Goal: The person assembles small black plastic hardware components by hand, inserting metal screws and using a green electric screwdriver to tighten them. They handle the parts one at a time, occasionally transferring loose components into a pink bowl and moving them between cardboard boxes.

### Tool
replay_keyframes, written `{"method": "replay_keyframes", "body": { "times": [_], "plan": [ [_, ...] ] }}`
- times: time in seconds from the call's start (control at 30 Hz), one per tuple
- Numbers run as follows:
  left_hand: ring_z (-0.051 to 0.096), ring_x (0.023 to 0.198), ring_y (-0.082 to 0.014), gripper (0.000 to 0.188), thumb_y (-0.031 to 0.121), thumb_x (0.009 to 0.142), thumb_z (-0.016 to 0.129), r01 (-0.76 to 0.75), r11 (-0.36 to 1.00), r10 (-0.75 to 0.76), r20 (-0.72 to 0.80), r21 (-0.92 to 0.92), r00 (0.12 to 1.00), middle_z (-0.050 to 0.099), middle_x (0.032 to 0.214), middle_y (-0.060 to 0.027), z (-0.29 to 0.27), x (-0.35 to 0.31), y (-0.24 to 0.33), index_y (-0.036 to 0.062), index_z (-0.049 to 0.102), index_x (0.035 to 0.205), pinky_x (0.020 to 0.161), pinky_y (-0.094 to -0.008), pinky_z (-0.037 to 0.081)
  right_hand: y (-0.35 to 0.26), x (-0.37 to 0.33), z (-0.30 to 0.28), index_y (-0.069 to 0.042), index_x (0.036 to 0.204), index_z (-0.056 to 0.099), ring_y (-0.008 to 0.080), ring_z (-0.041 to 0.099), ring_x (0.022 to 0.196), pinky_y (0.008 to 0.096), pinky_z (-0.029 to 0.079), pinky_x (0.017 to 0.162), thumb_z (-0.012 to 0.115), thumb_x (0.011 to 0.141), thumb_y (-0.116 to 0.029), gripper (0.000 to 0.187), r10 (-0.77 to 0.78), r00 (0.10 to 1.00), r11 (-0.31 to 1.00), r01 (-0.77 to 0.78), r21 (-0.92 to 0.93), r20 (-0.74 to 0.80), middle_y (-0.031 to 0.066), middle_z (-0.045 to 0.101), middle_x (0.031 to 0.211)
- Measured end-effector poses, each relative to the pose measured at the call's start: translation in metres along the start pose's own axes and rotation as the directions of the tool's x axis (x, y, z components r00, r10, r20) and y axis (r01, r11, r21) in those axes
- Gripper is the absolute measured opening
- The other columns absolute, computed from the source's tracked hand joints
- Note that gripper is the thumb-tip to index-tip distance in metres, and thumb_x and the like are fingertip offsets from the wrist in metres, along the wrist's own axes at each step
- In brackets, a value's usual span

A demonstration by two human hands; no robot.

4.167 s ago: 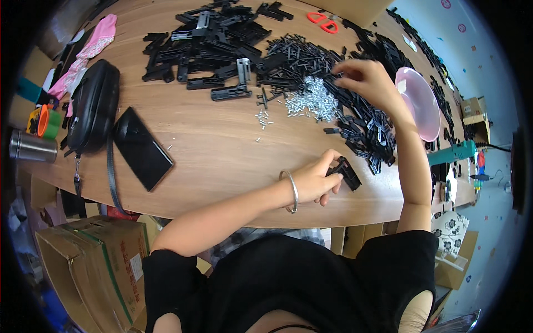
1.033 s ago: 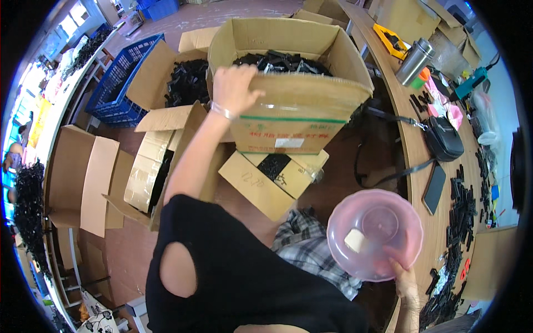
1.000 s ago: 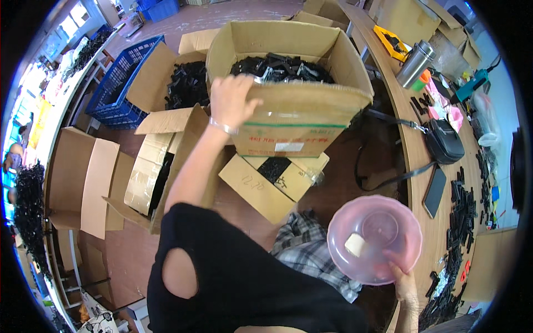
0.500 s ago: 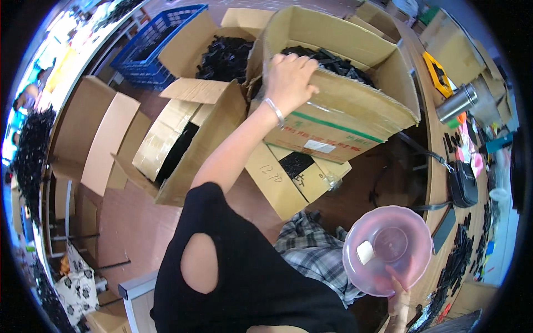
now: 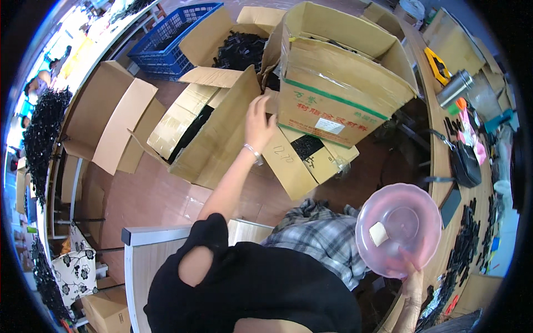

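My left hand is beside the lower left corner of a tall cardboard box, its fingers reaching up next to a small cardboard flap. Those fingers look loosely bent with the thumb apart, and I see nothing held in them. My right hand grips the near rim of a pink translucent plastic bowl, held tilted above my lap at the table's edge. Inside the bowl lies one small cream-white block. The tall box's contents are mostly hidden behind its front wall.
Under the tall box sits a flatter carton. An open carton stands to its left; behind are a carton of black pieces and a blue crate. The right-hand table carries a black bag, a steel flask and black strips.
My left hand has let go of the tall box's top edge and moved down to its lower left corner. The tall box now stands more upright. The bowl stays in my right hand.
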State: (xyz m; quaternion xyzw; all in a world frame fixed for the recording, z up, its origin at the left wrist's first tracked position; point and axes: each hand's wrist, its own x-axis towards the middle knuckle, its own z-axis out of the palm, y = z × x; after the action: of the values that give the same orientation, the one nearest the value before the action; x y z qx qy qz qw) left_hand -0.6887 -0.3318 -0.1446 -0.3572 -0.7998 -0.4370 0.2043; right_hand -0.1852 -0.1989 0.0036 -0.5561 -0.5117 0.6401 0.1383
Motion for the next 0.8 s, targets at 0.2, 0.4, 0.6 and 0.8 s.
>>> {"method": "replay_keyframes", "body": {
  "times": [0.2, 0.4, 0.6, 0.8],
  "plan": [
    [0.061, 0.084, -0.0284, 0.056, 0.02, 0.078, 0.066, 0.262, 0.961, -0.244, 0.177, -0.085, 0.953, 0.041, 0.121, -0.0192, -0.019, 0.014, -0.041, 0.0086, 0.038, 0.126, 0.078, -0.0362, 0.05, 0.001, -0.013, -0.032, 0.002, 0.122, 0.045, 0.0296, 0.063, 0.089, 0.0379, 0.058, 0.061, 0.054, 0.088, -0.018, 0.041, -0.144, 0.989, 0.989, 0.144, -0.039, -0.006, 0.0124, 0.054, 0.118],
    [0.028, 0.126, -0.0375, 0.095, 0.029, 0.056, 0.081, -0.34, 0.937, 0.329, 0.126, 0.077, 0.936, 0.027, 0.138, -0.0185, -0.013, 0.148, 0.026, 0.0169, 0.028, 0.133, 0.104, -0.0416, 0.03, -0.004, -0.027, -0.035, 0.002, 0.126, 0.039, 0.0309, 0.063, 0.089, 0.0362, 0.057, 0.064, 0.051, 0.088, -0.018, 0.045, -0.233, 0.972, 0.972, 0.233, 0.015, 0.01, 0.0152, 0.052, 0.12],
    [0.04, 0.115, -0.0394, 0.09, 0.028, 0.05, 0.083, -0.266, 0.934, 0.17, 0.358, 0.239, 0.918, 0.039, 0.124, -0.0187, 0.031, 0.18, 0.049, 0.0122, 0.037, 0.126, 0.097, -0.0414, 0.038, -0.021, -0.053, -0.017, 0.0, 0.131, 0.034, 0.0323, 0.062, 0.091, 0.0344, 0.057, 0.067, 0.049, 0.089, -0.028, 0.053, -0.304, 0.946, 0.924, 0.322, 0.206, -0.114, 0.0182, 0.049, 0.123],
    [0.048, 0.104, -0.0378, 0.077, 0.021, 0.048, 0.084, -0.306, 0.923, 0.216, 0.346, 0.232, 0.913, 0.046, 0.107, -0.0173, 0.038, 0.192, 0.044, 0.0053, 0.043, 0.111, 0.087, -0.0413, 0.044, -0.042, -0.029, -0.031, 0.002, 0.129, 0.038, 0.0256, 0.053, 0.108, 0.0371, 0.043, 0.093, 0.048, 0.089, -0.034, 0.055, -0.303, 0.945, 0.888, 0.326, 0.324, -0.12, 0.0171, 0.052, 0.12]
  ]
}}
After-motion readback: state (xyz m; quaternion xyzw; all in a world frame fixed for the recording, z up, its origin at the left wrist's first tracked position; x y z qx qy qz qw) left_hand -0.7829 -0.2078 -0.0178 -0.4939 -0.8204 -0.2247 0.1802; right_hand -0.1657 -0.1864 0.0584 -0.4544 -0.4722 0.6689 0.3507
